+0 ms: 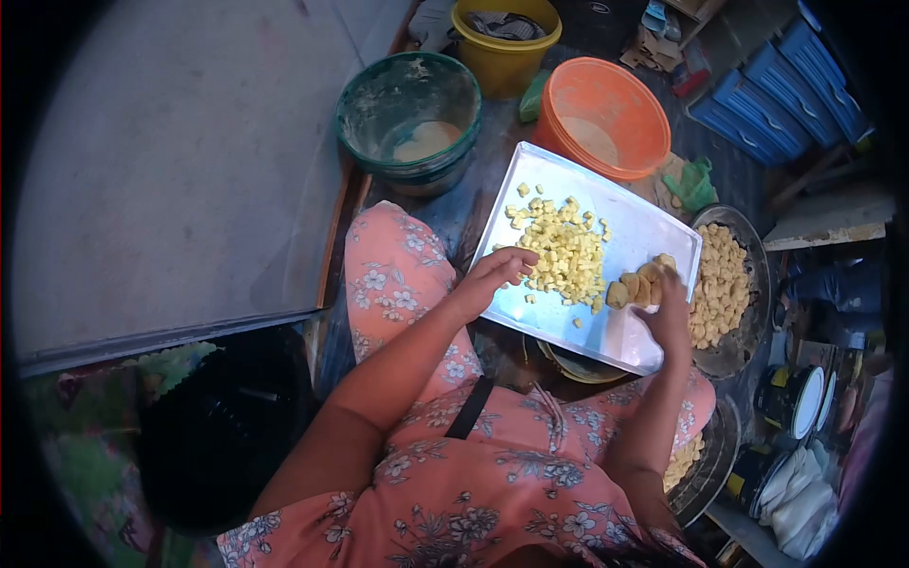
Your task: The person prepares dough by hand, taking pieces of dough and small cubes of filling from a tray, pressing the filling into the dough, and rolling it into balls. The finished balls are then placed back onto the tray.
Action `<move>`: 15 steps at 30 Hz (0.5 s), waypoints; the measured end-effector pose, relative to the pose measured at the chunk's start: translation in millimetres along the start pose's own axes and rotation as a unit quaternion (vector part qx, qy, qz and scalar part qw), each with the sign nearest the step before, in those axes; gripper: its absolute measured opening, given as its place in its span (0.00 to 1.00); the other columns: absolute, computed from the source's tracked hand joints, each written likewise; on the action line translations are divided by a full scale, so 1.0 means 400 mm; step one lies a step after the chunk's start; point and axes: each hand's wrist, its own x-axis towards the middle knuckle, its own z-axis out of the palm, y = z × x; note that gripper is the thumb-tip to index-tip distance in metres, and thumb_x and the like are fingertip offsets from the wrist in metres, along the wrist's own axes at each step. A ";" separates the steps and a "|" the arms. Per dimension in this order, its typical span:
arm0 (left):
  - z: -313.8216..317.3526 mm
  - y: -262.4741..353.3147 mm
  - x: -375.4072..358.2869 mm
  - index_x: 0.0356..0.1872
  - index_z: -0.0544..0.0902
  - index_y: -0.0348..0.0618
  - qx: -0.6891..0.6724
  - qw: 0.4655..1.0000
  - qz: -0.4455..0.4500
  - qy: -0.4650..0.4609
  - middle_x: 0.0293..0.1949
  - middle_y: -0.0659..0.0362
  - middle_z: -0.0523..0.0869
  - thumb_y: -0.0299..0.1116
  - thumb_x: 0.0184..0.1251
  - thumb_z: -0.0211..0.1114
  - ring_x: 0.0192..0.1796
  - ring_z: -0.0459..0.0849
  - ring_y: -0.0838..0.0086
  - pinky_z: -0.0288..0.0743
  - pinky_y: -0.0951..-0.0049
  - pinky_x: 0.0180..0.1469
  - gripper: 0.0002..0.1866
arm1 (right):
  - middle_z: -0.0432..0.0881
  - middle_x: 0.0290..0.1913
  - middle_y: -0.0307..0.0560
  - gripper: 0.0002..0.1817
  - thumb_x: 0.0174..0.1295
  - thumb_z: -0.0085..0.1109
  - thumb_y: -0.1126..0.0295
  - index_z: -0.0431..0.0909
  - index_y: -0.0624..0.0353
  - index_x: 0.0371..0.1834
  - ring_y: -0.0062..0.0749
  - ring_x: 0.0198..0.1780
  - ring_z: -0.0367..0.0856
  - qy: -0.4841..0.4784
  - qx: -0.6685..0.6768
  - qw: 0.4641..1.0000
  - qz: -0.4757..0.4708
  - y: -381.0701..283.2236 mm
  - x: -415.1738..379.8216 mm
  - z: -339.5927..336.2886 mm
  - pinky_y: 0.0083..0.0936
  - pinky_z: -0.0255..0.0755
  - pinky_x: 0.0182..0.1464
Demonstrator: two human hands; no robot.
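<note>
From the head camera, a metal tray [634, 237] rests tilted across the person's lap, carrying a heap of small yellow cubes [563, 251]. The left hand [492, 276] lies at the tray's near edge, fingers loosely spread and holding nothing, just beside the heap. The right hand [668, 308] is curled around a row of tan pieces [636, 286] on the tray. 3 buckets stand beyond: green [409, 118], orange [603, 115], yellow [505, 43]. A pan of tan pieces [724, 284] sits right of the tray.
</note>
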 end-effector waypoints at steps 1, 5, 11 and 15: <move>-0.001 -0.002 0.001 0.53 0.74 0.40 0.000 1.000 -0.001 0.004 0.47 0.60 0.78 0.53 0.68 0.48 0.49 0.75 0.77 0.67 0.77 0.49 0.26 | 0.61 0.64 0.48 0.38 0.38 0.70 0.70 0.67 0.43 0.59 0.49 0.66 0.57 -0.049 -0.092 0.994 0.038 -0.061 -0.010 0.018 0.55 0.49 0.64; -0.011 0.009 -0.009 0.53 0.74 0.42 -0.005 1.000 -0.025 0.009 0.45 0.61 0.80 0.52 0.68 0.49 0.42 0.76 0.79 0.68 0.79 0.43 0.25 | 0.70 0.58 0.47 0.30 0.44 0.67 0.70 0.69 0.45 0.54 0.46 0.63 0.62 -0.021 -0.135 0.991 0.008 0.003 0.029 0.106 0.51 0.54 0.61; -0.021 -0.011 -0.001 0.55 0.73 0.43 -0.029 0.999 -0.032 -0.008 0.46 0.60 0.79 0.52 0.67 0.51 0.41 0.76 0.79 0.69 0.79 0.40 0.25 | 0.71 0.39 0.40 0.16 0.54 0.61 0.75 0.67 0.56 0.43 0.22 0.39 0.72 0.167 0.575 0.798 0.070 -0.032 0.048 0.040 0.21 0.70 0.42; 0.029 0.038 -0.014 0.57 0.70 0.43 -0.120 0.989 -0.044 -0.072 0.48 0.58 0.78 0.51 0.66 0.52 0.42 0.78 0.78 0.72 0.79 0.39 0.25 | 0.70 0.41 0.42 0.23 0.47 0.67 0.78 0.67 0.57 0.44 0.23 0.40 0.72 0.063 0.439 0.893 -0.075 -0.179 0.025 0.079 0.21 0.70 0.42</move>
